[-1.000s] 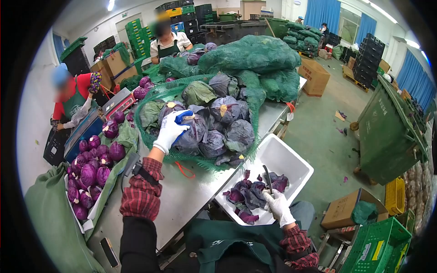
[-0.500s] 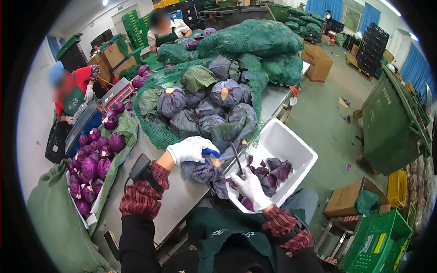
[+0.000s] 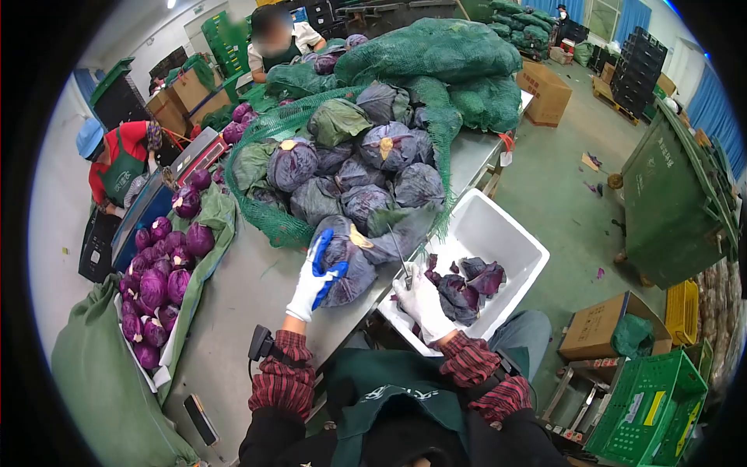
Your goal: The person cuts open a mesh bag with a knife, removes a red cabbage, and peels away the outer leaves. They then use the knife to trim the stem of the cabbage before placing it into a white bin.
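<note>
My left hand (image 3: 313, 274), in a white glove with blue palm and fingers, grips the left side of a red cabbage (image 3: 340, 267) at the table's edge. The pale cut stem of this cabbage faces up, and loose outer leaves spread out on its right. In my white-gloved right hand (image 3: 422, 300) is a knife (image 3: 398, 247), its thin blade pointing up beside those leaves. Below that hand, a white bin (image 3: 513, 222) holds torn purple leaves (image 3: 469, 288). Behind the cabbage, an opened green net bag (image 3: 272, 222) holds several untrimmed red cabbages (image 3: 387, 146).
Peeled red cabbages (image 3: 156, 286) fill a cloth-lined container at left. A phone-like dark object (image 3: 201, 420) lies on the metal table (image 3: 233, 342). Full net bags (image 3: 432, 58) are stacked behind. Two people work across the table. A green wheeled bin (image 3: 677, 187) and green crate (image 3: 650, 405) stand right.
My left hand has shifted left and down and now sits on the cabbage's left side. The cabbage stands more upright, its leaves no longer hanging toward the bin. My right hand stays nearly in place.
</note>
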Demonstrator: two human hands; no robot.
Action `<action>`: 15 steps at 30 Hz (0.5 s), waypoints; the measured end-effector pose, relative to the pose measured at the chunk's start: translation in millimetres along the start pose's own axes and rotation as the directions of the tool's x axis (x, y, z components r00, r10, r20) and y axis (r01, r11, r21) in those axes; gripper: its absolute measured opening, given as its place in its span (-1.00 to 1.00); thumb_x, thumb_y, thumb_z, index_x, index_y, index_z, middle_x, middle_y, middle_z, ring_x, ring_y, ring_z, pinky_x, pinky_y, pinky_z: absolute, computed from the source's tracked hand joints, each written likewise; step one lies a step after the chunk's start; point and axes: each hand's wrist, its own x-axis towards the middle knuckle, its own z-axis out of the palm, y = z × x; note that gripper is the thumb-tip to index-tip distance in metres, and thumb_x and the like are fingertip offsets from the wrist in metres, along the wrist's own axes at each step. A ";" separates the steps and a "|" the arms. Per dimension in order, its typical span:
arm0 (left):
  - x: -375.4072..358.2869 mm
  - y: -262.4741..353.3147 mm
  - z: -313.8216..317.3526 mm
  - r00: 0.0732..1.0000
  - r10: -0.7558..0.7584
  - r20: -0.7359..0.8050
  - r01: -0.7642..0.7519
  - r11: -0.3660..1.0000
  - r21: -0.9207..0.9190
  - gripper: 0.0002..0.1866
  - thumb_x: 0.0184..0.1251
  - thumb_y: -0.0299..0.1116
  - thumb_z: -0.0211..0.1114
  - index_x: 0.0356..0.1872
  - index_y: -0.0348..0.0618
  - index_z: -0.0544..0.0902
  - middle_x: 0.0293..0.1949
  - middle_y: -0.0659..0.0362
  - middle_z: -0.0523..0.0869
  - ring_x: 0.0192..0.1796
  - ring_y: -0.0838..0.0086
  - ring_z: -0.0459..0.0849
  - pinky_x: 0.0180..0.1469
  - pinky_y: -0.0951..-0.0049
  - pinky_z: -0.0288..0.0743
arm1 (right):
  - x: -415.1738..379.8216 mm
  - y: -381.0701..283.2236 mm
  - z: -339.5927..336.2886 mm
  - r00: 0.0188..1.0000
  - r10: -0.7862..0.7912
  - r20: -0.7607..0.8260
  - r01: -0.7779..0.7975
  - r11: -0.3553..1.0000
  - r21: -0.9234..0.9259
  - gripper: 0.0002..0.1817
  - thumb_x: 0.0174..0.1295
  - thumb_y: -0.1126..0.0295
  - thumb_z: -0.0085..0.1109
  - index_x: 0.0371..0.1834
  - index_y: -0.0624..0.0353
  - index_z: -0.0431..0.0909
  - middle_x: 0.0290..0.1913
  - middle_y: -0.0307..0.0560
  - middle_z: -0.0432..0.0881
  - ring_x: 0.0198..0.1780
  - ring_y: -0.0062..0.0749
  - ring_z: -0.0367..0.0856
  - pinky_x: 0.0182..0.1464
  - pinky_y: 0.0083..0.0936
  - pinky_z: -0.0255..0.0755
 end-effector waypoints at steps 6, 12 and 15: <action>14.4 28.6 45.1 0.965 0.215 0.150 -0.259 0.683 0.683 -0.19 -0.22 -0.06 0.52 0.24 0.11 0.52 0.11 -0.02 0.47 0.19 0.05 0.37 0.26 0.10 0.25 | -27.4 2.7 -27.8 0.970 -0.222 -0.102 0.231 0.969 0.090 -0.45 0.33 0.34 0.11 0.39 0.12 0.27 0.08 0.16 0.57 0.00 -0.02 0.62 0.01 -0.36 0.49; 20.2 39.4 99.1 0.977 0.214 0.018 -0.108 0.416 0.903 -0.46 0.00 -0.04 0.41 0.06 0.02 0.64 0.04 -0.03 0.53 0.05 0.07 0.46 0.10 0.15 0.36 | -58.3 25.2 -20.4 0.971 -0.134 -0.197 0.087 0.970 -0.227 -0.46 0.33 0.28 0.06 0.30 0.35 0.27 -0.23 0.15 0.62 -0.30 0.00 0.65 -0.27 -0.28 0.53; 19.0 43.2 95.7 0.976 0.198 0.094 -0.176 0.448 0.877 -0.47 0.01 -0.03 0.41 0.04 0.03 0.65 0.01 -0.04 0.55 0.02 0.06 0.48 0.07 0.16 0.39 | -61.9 28.6 -19.3 0.984 -0.041 -0.172 0.000 0.972 -0.233 -0.47 0.34 0.25 0.02 0.28 0.37 0.29 -0.17 0.19 0.62 -0.25 0.05 0.65 -0.23 -0.24 0.53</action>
